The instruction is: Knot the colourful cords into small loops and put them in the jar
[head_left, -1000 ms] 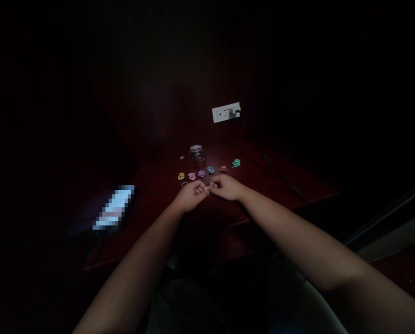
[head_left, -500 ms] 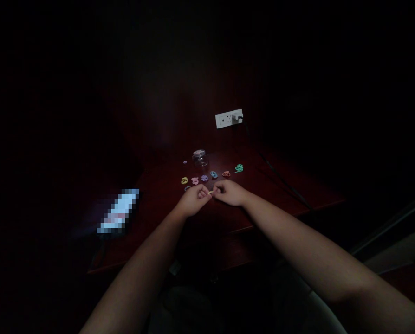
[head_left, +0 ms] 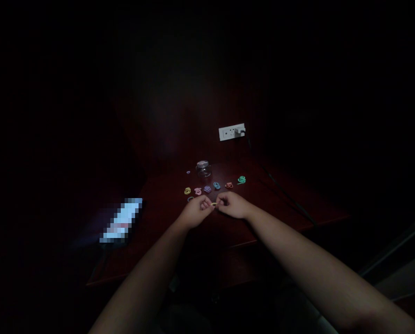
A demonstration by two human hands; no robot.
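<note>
Dark red desk [head_left: 152, 204], dimly lit, one, carrying everything loose. Two bare forearms reach over its near edge. Lit device [head_left: 122, 220], one, display pixelated, lies at the desk's left, well apart from the hands. Black cable [head_left: 287, 199], one, runs down the right side from a plug in the wall socket [head_left: 226, 133]. Left hand [head_left: 196, 210] and right hand [head_left: 234, 205] are near each other at mid-desk, each with fingertips pinched on the same item (below). Clear jar [head_left: 204, 169], one, upright with pale top, behind the piles; too dim to read its contents. Small coloured piles, six, in a row between jar and hands, left to right: yellow [head_left: 187, 190], pink [head_left: 197, 190], purple [head_left: 207, 189], blue [head_left: 217, 185], orange [head_left: 229, 185], green [head_left: 241, 179]; pieces per pile not countable. Single loops, two: purplish loop [head_left: 188, 172] left of the jar; bluish-grey loop [head_left: 191, 199] just beyond the left hand, which partly blocks it. Yellow band [head_left: 213, 204], one, spans the gap between both hands' fingertips.
</note>
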